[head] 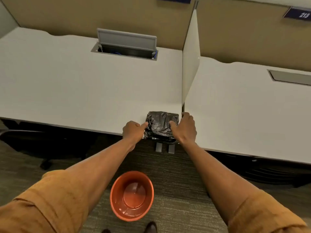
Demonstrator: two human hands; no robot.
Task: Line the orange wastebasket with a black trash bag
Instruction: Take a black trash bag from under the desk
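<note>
A folded black trash bag lies at the front right corner of the white desk, partly hanging over the edge. My left hand touches the bag's left side with thumb and curled fingers. My right hand rests on the bag's right side, thumb on top of the plastic. The bag still lies on the desk. The orange wastebasket stands upright and empty on the carpet between my forearms, close to my feet.
A white divider panel separates this desk from a second white desk on the right. An open cable hatch sits at the desk's back. A dark office chair is tucked under the desk at left.
</note>
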